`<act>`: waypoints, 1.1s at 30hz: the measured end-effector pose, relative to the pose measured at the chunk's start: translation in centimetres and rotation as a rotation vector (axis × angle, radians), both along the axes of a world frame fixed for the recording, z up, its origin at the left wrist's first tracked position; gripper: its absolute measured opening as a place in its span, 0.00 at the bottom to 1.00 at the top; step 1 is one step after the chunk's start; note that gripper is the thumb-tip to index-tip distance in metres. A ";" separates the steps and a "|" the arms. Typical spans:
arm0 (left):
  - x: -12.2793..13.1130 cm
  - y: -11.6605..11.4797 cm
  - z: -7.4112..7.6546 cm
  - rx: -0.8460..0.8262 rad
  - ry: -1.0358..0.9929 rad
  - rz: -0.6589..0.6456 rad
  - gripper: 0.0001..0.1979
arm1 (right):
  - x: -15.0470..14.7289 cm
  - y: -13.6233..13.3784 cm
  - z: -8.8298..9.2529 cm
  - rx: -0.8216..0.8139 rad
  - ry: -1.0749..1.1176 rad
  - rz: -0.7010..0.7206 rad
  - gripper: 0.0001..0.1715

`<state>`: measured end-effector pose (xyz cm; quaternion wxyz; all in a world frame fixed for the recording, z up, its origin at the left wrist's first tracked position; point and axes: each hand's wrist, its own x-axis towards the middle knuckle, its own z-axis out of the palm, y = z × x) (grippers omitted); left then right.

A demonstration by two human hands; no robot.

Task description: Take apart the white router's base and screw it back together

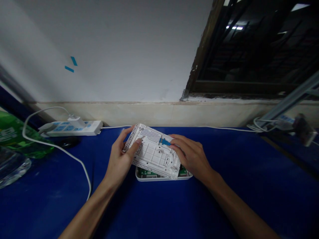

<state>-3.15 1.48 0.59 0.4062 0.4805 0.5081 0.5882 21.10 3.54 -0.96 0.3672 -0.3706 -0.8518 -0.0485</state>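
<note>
Above the box [149,179], the left hand [119,161] is pinching the cover [151,152], ideally keeping it steady; the right hand [191,152] is pinching a blue strip [164,141].

Dim overall. Wall [129,49] soft grey, shaded at far left; table [249,176] dark, shadow pooled near the middle. Window [251,59] near black, small bright lamp strips [234,28] glaring. White cover [152,152] fairly crisp. Wide-angle stretch at edges; far-right gadget [305,129] blurred.
</note>
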 end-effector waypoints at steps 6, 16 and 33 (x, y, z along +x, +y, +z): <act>0.0 -0.1 -0.1 0.035 0.065 0.002 0.23 | 0.1 0.1 -0.1 0.038 -0.005 -0.004 0.11; -0.4 0.0 0.2 0.044 -0.098 -0.105 0.31 | 0.2 0.5 0.7 -0.310 0.248 0.058 0.22; -0.2 0.8 0.8 -0.020 -0.503 -0.246 0.26 | 0.4 0.1 -1.7 -0.337 0.654 0.032 0.09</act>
